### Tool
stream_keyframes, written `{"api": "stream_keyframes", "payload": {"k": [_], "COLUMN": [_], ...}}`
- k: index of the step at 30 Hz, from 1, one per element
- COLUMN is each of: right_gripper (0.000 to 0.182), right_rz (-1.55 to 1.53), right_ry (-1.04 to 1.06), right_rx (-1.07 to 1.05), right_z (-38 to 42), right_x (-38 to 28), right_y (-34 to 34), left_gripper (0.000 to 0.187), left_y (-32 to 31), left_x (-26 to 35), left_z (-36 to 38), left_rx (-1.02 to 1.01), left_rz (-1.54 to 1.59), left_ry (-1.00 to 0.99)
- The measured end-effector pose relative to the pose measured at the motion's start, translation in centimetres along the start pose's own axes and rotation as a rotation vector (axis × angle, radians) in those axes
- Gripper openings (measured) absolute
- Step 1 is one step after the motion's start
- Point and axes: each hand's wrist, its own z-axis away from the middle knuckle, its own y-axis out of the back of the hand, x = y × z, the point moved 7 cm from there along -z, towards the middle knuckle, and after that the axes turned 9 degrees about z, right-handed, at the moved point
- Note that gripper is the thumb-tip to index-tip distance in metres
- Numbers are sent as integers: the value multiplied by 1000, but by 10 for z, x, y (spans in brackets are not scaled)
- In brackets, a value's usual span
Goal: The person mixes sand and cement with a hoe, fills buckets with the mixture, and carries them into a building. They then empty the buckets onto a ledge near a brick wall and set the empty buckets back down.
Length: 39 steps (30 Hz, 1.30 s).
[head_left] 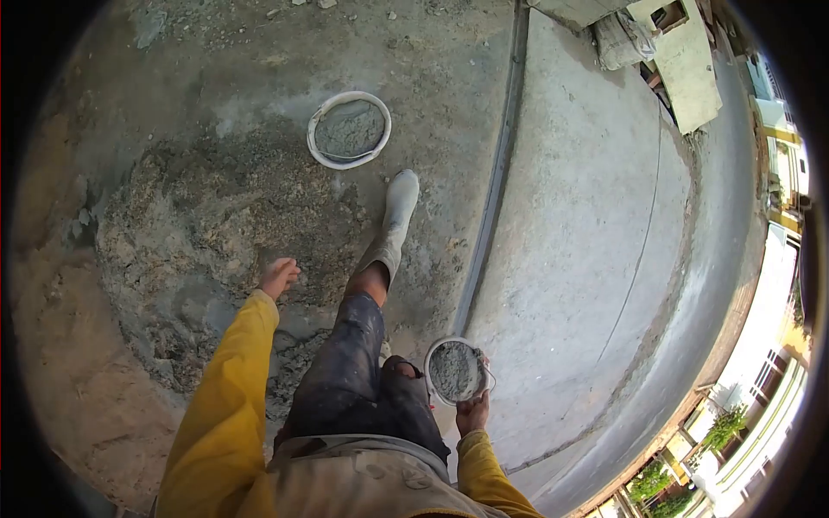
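My right hand (473,413) grips the side of a bucket (429,373) filled with wet grey mortar (455,371), held by my right leg. One finger shows higher up along the bucket's edge. My left hand (279,278) hangs in the air over the mortar heap, fingers curled in and nothing visible in them. Ahead on the ground stands a second white-rimmed bucket (313,138), also full of grey mortar (350,129). It is apart from both hands.
A rough heap of wet mortar (199,224) spreads on the left. My booted foot (401,198) is planted just short of the far bucket. A dark narrow strip (496,181) divides the rough ground from a smooth concrete slab (587,198). A sack (622,41) and a broken board (686,78) lie top right.
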Motion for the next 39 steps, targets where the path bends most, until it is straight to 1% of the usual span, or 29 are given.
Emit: {"api": "stream_keyframes", "payload": {"k": [1,2,4,5,7,8,10,11,12,14,15,17,18,20,22,23,24,25,27,28,30,31,32,33,34,35,36,38,39], "right_gripper": [52,57,60,60,59,59,54,56,56,59,58,55,54,52,51,50,48,48,44,43,40,37,34,29,23,29,28,30,30], "right_rz": [1,-14,1,-22,-5,3,-64,-73,-74,-99,-96,-120,-113,-63,-21,56,127,159,258,322,350,438,589,522,611,629,654,1614,1619], "right_ry": [-25,-12,-42,-56,-50,-45,-58,-59,-52,-25,15,54,68,88,127,147,170,177,205,262,240,253,360,298,327,321,336,1431,1466], "right_rx": [55,14,58,87,148,159,239,261,248,139,57,48,19,-56,-177,-225,-265,-295,-328,-364,-325,-370,-487,-433,-366,-423,-553,-556,-603], "right_z": [8,18,46,56,82,89,117,123,123,118,113,114,114,103,90,83,77,74,74,79,65,58,87,118,132,145,125,146,130], "right_x": [-9,-24,-59,-79,-120,-137,-171,-186,-201,-225,-233,-256,-267,-292,-325,-341,-353,-368,-392,-401,-417,-431,-441,-443,-450,-457,-466,-486,-492], "right_y": [-3,-5,-17,-32,-46,-59,-92,-111,-129,-168,-191,-262,-293,-352,-421,-449,-477,-510,-574,-611,-664,-692,-732,-770,-797,-819,-838,-906,-931], "left_gripper": [65,74,79,79,64,64,45,39,36,36,36,39,38,37,35,33,32,31,30,30,35,34,33,32,32,31,30,28,26], "left_y": [-11,-30,-54,-64,-74,-80,-110,-127,-135,-142,-156,-181,-179,-153,-108,-96,-86,-77,-52,-39,-10,7,27,45,61,77,90,113,124], "left_x": [29,68,123,150,169,179,218,238,238,228,237,254,261,275,271,289,291,295,280,265,292,306,318,323,322,329,335,342,347], "left_z": [-48,-73,-127,-155,-187,-196,-202,-196,-204,-217,-221,-226,-230,-212,-201,-196,-199,-192,-180,-164,-146,-128,-110,-93,-78,-64,-50,-37,-33], "left_rx": [10,14,71,76,268,267,-124,-181,-118,189,182,52,14,-9,114,96,102,199,93,168,256,219,292,386,477,443,406,447,464], "left_rz": [41,112,393,395,807,812,1070,1041,1085,1203,1210,1289,1179,1078,1090,1066,1076,1101,1221,1244,1318,1338,1362,1385,1407,1435,1461,1555,1621], "left_ry": [16,-9,44,61,136,149,93,38,21,-23,-19,6,-2,150,172,140,199,214,88,124,60,30,17,7,10,-44,-92,-169,-210]}}
